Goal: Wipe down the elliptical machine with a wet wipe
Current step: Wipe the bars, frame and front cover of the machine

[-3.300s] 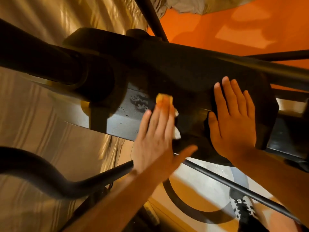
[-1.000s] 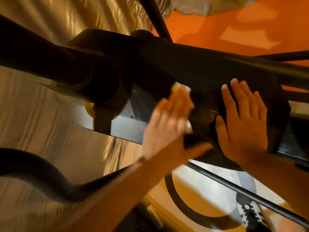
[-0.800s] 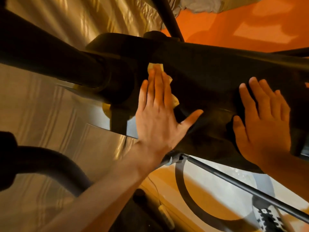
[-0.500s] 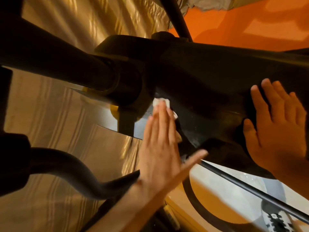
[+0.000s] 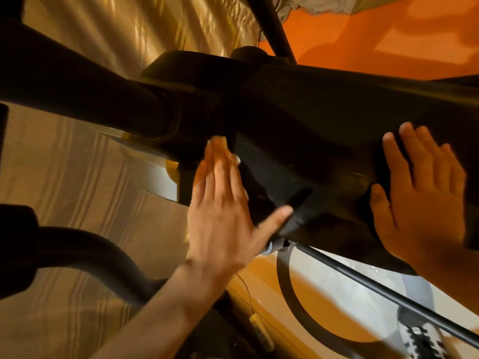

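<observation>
Left fingers [image 5: 220, 174] flat on wipe [image 5: 219, 140]

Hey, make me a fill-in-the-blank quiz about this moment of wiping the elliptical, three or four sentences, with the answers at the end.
1. The left hand presses the ___ against the machine with straight fingers.
2. The right hand lies flat on the machine's black cover and holds ___.
3. A patterned shoe shows in the bottom ___ corner of the view.
4. The wall beyond the machine is ___ in colour.

Missing words: wipe; nothing; right; orange.
</observation>
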Available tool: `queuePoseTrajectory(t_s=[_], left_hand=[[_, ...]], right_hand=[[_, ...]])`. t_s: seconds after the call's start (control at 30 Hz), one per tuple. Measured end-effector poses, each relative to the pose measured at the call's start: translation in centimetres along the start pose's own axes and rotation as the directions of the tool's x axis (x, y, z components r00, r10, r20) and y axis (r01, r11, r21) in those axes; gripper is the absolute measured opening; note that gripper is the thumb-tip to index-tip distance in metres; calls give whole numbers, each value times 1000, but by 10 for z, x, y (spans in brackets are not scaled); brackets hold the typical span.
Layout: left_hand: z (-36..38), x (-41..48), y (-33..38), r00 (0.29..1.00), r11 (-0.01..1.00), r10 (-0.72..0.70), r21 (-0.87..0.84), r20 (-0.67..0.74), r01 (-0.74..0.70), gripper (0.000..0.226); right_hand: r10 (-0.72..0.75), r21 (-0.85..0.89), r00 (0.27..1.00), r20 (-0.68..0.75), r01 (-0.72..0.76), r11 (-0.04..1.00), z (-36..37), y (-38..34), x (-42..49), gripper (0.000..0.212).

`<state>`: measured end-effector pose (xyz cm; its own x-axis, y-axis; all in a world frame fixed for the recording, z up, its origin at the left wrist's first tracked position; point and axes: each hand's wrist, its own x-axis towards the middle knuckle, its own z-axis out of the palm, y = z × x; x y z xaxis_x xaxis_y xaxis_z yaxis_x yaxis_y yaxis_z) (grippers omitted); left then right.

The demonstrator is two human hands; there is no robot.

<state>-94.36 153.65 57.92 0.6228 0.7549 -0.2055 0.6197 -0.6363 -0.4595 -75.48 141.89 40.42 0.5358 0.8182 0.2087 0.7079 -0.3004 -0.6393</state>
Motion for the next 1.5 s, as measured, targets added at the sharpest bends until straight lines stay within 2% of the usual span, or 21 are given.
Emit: queuePoseTrajectory(t_s=[0.2, 0.4, 0.53, 0.67, 0.73, 0.77, 0.83, 0.9, 0.97, 1.03, 1.07, 1.2, 1.27, 1.37, 1.43, 1.5], left_hand=[[-4, 34, 22, 1000, 998, 0, -69, 11, 1, 124], [39, -34, 112, 984, 965, 179, -193, -11, -178, 122], [50, -40, 157, 983, 910, 167, -372, -78, -184, 118], [64, -44, 133, 977, 967, 158, -178, -144, -182, 108], [68, -45, 107, 982, 988, 77, -122, -171, -99, 104], [70, -45, 93, 981, 986, 18, -160, -192, -49, 102], [69, -43, 76, 962, 953, -124, -300, -243, 47, 100], [62, -36, 88, 937, 883, -254, -452, -242, 123, 103], [54, -30, 124, 959, 861, -210, -501, -191, 89, 107], [52, -32, 162, 983, 893, -97, -451, -154, 18, 106], [53, -32, 171, 985, 902, -92, -432, -148, 20, 102], [59, -32, 168, 954, 867, -234, -485, -189, 117, 88], [56, -30, 161, 915, 797, -363, -568, -175, 208, 85], [49, -17, 145, 808, 642, -581, -668, -103, 376, 84], [47, -5, 134, 732, 562, -676, -698, -80, 443, 84], [45, 6, 122, 681, 524, -728, -708, -84, 474, 81]], right_hand=[[-1, -3, 1000, -7, 1, 1000, 0, -1, 0, 68], [4, -30, 1000, 1, -4, 1000, -1, -1, 0, 66], [15, -44, 1000, 5, -15, 999, 0, -2, 0, 63], [14, -46, 1000, 0, -14, 999, -1, -2, 0, 65], [16, -40, 1000, -1, -16, 999, -1, -2, 0, 67], [19, -40, 1000, -2, -19, 999, 0, -2, -1, 68], [21, -37, 1000, -9, -22, 999, 1, -1, -1, 69], [18, -28, 1000, -8, -18, 999, 0, -1, -1, 69], [19, -28, 1000, -4, -19, 999, -1, -3, -1, 70], [28, -41, 1000, -2, -28, 999, -2, -4, -1, 71], [32, -51, 999, -1, -32, 998, -2, -4, 0, 70], [29, -70, 1000, 1, -28, 997, -2, -4, 0, 70], [7, -63, 1000, 3, -7, 998, -2, -2, -1, 69], [0, -57, 1000, -16, -1, 998, -2, -2, -1, 69], [2, -67, 1000, -9, -3, 998, -2, -1, -1, 69], [6, -64, 1000, -3, -6, 998, -3, -1, 0, 70]])
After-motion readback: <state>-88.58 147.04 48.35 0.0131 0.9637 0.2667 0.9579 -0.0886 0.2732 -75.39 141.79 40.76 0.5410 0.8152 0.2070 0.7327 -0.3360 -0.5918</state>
